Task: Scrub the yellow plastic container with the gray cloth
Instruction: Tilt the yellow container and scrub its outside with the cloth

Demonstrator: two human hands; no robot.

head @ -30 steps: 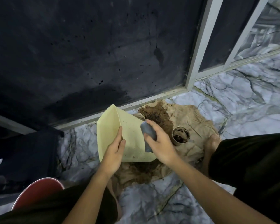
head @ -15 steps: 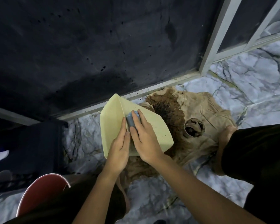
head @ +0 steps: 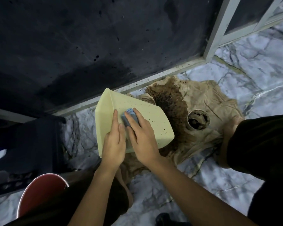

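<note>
- Container, yellow and speckled with dirt, was tipped on its side over the stained brown cloth on the marble floor.
- Your left hand gripped its near rim.
- Your right hand pressed the gray cloth flat against its side, fingers closed over it.

Gray cloth mostly under right hand.

Head view. The left hand grips the near edge of the yellow plastic container, which is tilted with its speckled face upward. Immediately right of that grip, the right hand presses the gray cloth flat against the face. Beyond and right of the grip lie a stained brown cloth and a round cup on the marble floor. A red bowl sits nearer, left.
</note>
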